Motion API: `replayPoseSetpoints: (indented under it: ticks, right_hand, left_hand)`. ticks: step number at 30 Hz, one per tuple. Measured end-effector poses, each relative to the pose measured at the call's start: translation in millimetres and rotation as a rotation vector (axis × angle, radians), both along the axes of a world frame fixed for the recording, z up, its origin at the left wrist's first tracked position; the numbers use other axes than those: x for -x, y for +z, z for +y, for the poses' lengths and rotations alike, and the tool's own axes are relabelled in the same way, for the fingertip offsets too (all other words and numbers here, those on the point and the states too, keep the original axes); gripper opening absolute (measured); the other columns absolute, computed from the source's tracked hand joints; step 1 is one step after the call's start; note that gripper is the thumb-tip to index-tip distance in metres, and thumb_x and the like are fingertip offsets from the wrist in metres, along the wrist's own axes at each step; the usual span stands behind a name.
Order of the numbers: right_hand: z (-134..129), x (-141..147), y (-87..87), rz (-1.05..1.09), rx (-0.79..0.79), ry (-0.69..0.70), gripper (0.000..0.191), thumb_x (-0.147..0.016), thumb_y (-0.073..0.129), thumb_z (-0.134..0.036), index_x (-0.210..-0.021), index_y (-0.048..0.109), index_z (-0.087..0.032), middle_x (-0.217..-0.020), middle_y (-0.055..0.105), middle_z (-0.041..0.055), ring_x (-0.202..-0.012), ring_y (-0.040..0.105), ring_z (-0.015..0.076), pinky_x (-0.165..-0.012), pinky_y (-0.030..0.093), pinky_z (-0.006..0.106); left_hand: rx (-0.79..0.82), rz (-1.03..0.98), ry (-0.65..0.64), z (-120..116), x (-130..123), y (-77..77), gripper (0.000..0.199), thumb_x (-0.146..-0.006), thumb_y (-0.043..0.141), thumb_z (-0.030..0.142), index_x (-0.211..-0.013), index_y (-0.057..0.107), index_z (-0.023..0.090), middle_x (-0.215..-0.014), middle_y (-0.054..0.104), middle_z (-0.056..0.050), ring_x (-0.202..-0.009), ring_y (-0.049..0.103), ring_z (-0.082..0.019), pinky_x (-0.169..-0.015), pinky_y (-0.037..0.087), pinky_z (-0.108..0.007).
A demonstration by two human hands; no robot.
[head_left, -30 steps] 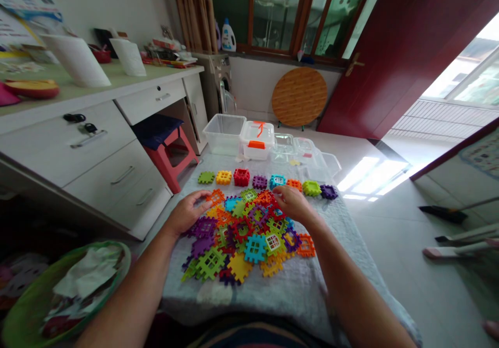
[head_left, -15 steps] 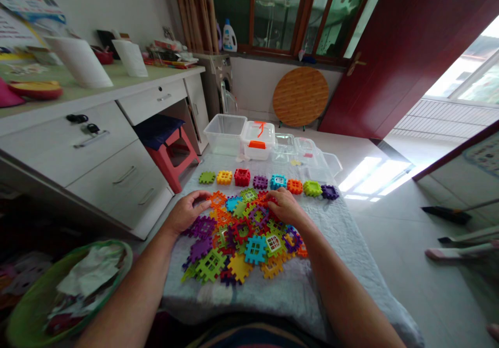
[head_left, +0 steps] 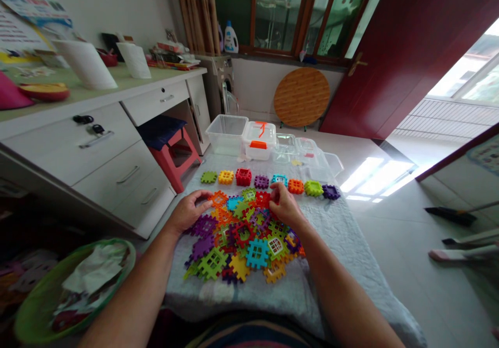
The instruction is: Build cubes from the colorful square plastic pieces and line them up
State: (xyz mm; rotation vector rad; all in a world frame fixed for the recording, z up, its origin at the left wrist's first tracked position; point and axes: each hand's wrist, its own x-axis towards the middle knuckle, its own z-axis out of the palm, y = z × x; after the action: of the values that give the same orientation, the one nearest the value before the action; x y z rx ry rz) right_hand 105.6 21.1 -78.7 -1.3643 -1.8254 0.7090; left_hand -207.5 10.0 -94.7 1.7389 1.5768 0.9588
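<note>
Plastic tiles (head_left: 249, 236), bright, notch-edged, some solid, others windowed

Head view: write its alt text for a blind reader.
A person's left hand and right hand are at a pile of colourful notched plastic pieces on a pale cloth; beyond are a row of similar pieces and clear boxes.

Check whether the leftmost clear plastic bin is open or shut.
Open: no lid covers the clear, rectangular plastic bin, and its inside shows from above.
</note>
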Motion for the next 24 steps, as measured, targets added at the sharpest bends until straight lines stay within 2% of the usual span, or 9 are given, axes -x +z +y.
replayPoseSetpoints:
  ticks: [4, 8, 12, 15, 17, 20, 22, 24]
  right_hand:
    - [-0.6, -6.2, 3.6, 0.025, -0.022, 0.019, 0.026, -0.066, 0.049, -0.014, -0.09, 0.056, -0.02, -0.07, 0.053, -0.0035, -0.064, 0.051, 0.0139, -0.062, 0.04, 0.026]
    - [-2.8, -26.4, 15.4, -0.026, -0.098, -0.022, 0.017, -0.066, 0.05, -0.012, -0.079, 0.057, -0.02, -0.071, 0.056, -0.0012, -0.067, 0.051, 0.0142, -0.065, 0.041, 0.026]
    - [-9.9, -51.5, 25.1, -0.247, -0.229, -0.123, 0.021, -0.066, 0.049, -0.006, -0.079, 0.057, -0.02, -0.078, 0.056, 0.0013, -0.073, 0.051, 0.0155, -0.07, 0.04, 0.027]
    - [-18.0, -65.7, 23.7, -0.421, -0.225, -0.171, 0.023, -0.068, 0.047, -0.003, -0.08, 0.058, -0.02, -0.083, 0.055, 0.0045, -0.08, 0.051, 0.0187, -0.075, 0.04, 0.029]
    - [-23.7, -72.0, 20.3, -0.508, -0.16, -0.125, 0.024, -0.07, 0.046, -0.002, -0.081, 0.059, -0.019, -0.084, 0.056, 0.006, -0.083, 0.052, 0.0201, -0.077, 0.04, 0.031]
    - [-31.1, -77.7, 17.5, -0.574, -0.012, 0.068, 0.026, -0.068, 0.051, -0.002, -0.083, 0.063, -0.019, -0.086, 0.059, 0.0062, -0.084, 0.054, 0.0203, -0.08, 0.041, 0.032]
    - [-34.1, -78.8, 18.3, -0.56, 0.047, 0.163, 0.026, -0.068, 0.053, -0.003, -0.085, 0.065, -0.019, -0.088, 0.061, 0.0061, -0.085, 0.056, 0.0204, -0.082, 0.043, 0.033]
    - [-35.2, -76.8, 20.3, -0.496, 0.034, 0.184, 0.023, -0.072, 0.055, -0.006, -0.088, 0.066, -0.019, -0.091, 0.063, 0.0065, -0.088, 0.057, 0.0205, -0.086, 0.044, 0.034]
  left_hand:
    - [-0.002, -0.002, 0.004, 0.4, 1.0, -1.2, 0.046, -0.073, 0.065, 0.056, -0.098, 0.068, 0.018, -0.099, 0.073, -0.007, -0.093, 0.067, -0.025, -0.095, 0.05, -0.04]
    - [0.006, -0.002, 0.004, 0.6, 1.7, -2.9, 0.046, -0.073, 0.064, 0.055, -0.099, 0.068, 0.017, -0.1, 0.073, -0.008, -0.094, 0.067, -0.025, -0.096, 0.05, -0.041]
    - [0.012, -0.001, 0.004, 0.1, 1.2, -2.3, 0.047, -0.072, 0.064, 0.056, -0.099, 0.068, 0.018, -0.101, 0.073, -0.008, -0.095, 0.067, -0.025, -0.096, 0.049, -0.04]
    - [0.014, 0.011, 0.004, 0.4, 1.8, -2.4, 0.048, -0.072, 0.064, 0.056, -0.1, 0.068, 0.018, -0.101, 0.073, -0.008, -0.096, 0.067, -0.026, -0.097, 0.049, -0.04]
    - [0.015, 0.022, 0.008, 1.1, 2.9, -3.6, 0.048, -0.072, 0.064, 0.056, -0.1, 0.068, 0.018, -0.102, 0.073, -0.007, -0.098, 0.066, -0.026, -0.097, 0.048, -0.041]
    - [0.013, 0.033, 0.006, 2.2, 4.7, -6.5, 0.048, -0.073, 0.064, 0.056, -0.102, 0.068, 0.018, -0.104, 0.073, -0.007, -0.099, 0.066, -0.026, -0.098, 0.048, -0.041]
    - [0.007, 0.039, 0.003, 2.6, 5.6, -8.3, 0.047, -0.073, 0.063, 0.055, -0.102, 0.068, 0.018, -0.105, 0.072, -0.007, -0.099, 0.066, -0.026, -0.099, 0.047, -0.041]
    - [0.001, 0.045, 0.003, 2.8, 6.4, -9.7, 0.047, -0.074, 0.063, 0.055, -0.103, 0.068, 0.018, -0.106, 0.072, -0.008, -0.1, 0.066, -0.026, -0.099, 0.047, -0.04]
